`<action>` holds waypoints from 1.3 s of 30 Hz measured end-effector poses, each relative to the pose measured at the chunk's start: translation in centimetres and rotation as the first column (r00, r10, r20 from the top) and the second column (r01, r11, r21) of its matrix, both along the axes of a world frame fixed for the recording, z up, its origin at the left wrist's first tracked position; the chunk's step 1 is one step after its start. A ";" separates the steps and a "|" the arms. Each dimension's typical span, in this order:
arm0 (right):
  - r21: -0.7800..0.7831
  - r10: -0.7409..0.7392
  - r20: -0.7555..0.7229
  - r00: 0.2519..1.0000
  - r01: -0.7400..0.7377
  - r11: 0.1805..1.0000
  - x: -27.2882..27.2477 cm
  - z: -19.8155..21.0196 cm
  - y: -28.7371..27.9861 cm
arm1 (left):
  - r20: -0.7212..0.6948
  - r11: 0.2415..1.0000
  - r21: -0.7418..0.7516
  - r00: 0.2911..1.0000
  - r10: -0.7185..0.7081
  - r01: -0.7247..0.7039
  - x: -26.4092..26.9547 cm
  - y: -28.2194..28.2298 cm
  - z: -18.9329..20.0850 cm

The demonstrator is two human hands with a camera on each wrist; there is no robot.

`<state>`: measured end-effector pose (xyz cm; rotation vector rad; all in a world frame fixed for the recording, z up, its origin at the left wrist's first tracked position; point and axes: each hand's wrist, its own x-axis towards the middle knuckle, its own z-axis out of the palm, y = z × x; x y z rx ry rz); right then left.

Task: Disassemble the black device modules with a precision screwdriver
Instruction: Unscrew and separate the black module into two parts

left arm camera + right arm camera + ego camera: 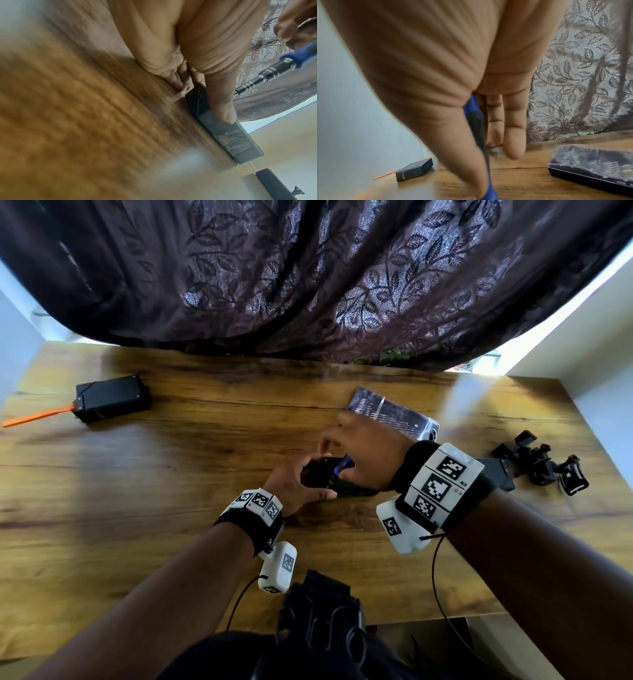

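markers (441,486), no legible writing

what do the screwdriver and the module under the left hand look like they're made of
Blue-handled precision screwdriver: blue handle looks like plastic or rubber; shaft looks like polished metal, with bright ringed highlights. Black rectangular device module under the left hand: apparently matte moulded plastic, dull sheen with seam lines. The right hand grips the screwdriver.

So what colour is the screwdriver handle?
Blue, with a black grip; the screwdriver shows best in the left wrist view, held by the right hand.
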<state>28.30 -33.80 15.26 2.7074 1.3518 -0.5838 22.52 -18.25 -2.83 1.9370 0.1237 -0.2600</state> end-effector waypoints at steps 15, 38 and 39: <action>-0.002 -0.009 -0.023 1.000 0.009 1.000 -0.1 0.4 -0.2 | -0.011 1.000 0.008 1.000 0.000 0.000 0.3 0.1 -0.6; -0.086 -0.153 0.080 0.985 0.159 0.984 -0.7 0.5 0.7 | 0.012 1.000 -0.013 1.000 -0.028 0.028 0.4 0.1 -0.9; -0.086 -0.150 0.082 0.985 0.157 0.984 -0.7 0.7 0.8 | 0.014 0.999 -0.016 0.999 -0.030 0.030 0.4 0.1 -1.0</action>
